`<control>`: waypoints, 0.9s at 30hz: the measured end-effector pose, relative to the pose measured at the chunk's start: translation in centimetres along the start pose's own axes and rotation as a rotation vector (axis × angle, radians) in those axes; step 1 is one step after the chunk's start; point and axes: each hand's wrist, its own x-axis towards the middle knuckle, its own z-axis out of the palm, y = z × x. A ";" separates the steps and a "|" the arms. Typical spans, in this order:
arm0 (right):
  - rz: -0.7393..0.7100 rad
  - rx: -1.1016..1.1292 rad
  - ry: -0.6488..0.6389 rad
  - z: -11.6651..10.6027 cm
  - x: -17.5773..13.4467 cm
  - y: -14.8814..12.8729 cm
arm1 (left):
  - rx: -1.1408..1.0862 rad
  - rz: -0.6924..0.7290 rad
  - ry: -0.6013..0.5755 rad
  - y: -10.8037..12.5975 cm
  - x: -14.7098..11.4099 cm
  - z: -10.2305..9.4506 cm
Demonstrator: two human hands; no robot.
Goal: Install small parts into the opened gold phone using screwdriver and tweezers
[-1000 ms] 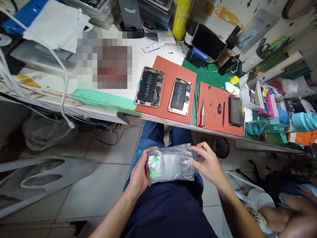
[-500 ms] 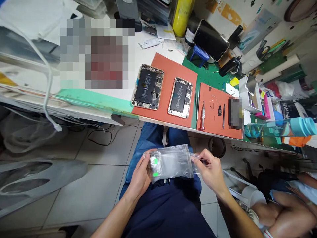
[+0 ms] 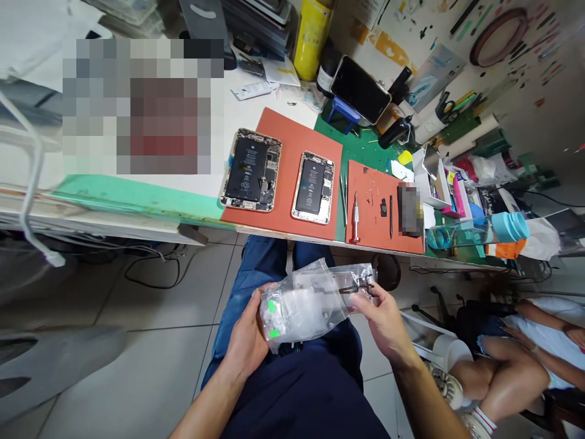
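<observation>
Over my lap, my left hand grips the closed end of a clear plastic bag with two green stickers and something whitish inside. My right hand pinches a smaller clear pouch that holds thin dark parts, too small to name. The pouch's left end lies at the mouth of the bag; whether it is inside or behind is hard to tell. On the bench beyond are two opened phones, a larger one and a smaller one, both with black batteries showing.
A red-handled screwdriver, tweezers and small parts lie by the orange mat. A water bottle lies at the right. A phone leans on a blue stand. Another person's legs are at lower right.
The pouch in my right hand now shows more beyond the bag's mouth, with its dark parts visible. The bag has tilted, and the view has shifted to the right.
</observation>
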 end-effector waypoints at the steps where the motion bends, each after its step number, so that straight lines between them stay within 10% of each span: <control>1: -0.001 -0.008 0.025 0.2 -0.1 0.3 | 0.000 0.002 0.004 0.2 -0.1 0.0; 8: -0.114 0.064 0.206 -2.3 -1.2 -2.7 | -0.059 0.013 0.116 3.8 -1.1 -3.1; 14: -0.207 0.051 0.103 -1.7 -0.8 -9.3 | -0.146 0.002 0.195 4.5 -1.6 -5.9; 22: -0.418 -0.020 -0.458 12.4 7.7 -22.6 | -0.257 -0.099 0.055 2.2 -0.1 -7.0; 27: -0.426 -0.082 -0.511 24.0 14.4 -28.4 | -0.308 -0.087 -0.061 3.7 -1.1 -9.0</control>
